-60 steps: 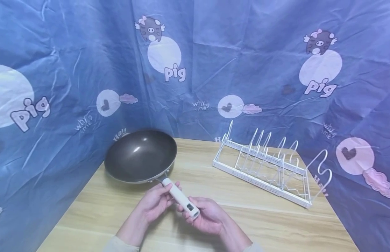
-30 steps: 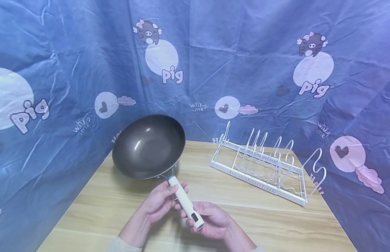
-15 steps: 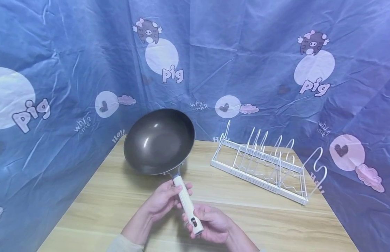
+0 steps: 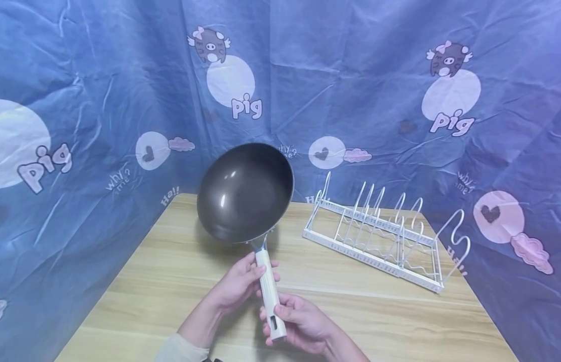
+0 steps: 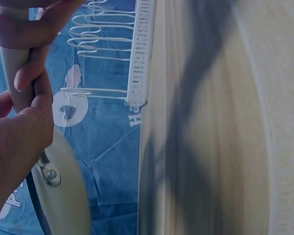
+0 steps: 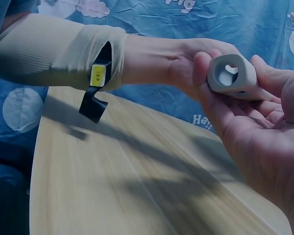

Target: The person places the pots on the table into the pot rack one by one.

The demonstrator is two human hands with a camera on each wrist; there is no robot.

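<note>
A dark-lined frying pan with a white handle is held up off the table, its inside tilted toward me in the head view. My left hand grips the handle near the pan, thumb on top. Lower down, my right hand holds the handle's end, thumb over it and fingers beneath. In the left wrist view the pan's pale outer side shows with a rivet. The right wrist view faces the hollow handle end, with the right palm under it.
A white wire rack with several upright loops stands on the right of the wooden table. Blue printed cloth hangs behind and at both sides. A black strap device sits at the left sleeve.
The pan has risen and moved right, and its inside has tipped further toward me. Its handle has swung closer to straight up and down. Both hands keep their grip; the rack stays put.
</note>
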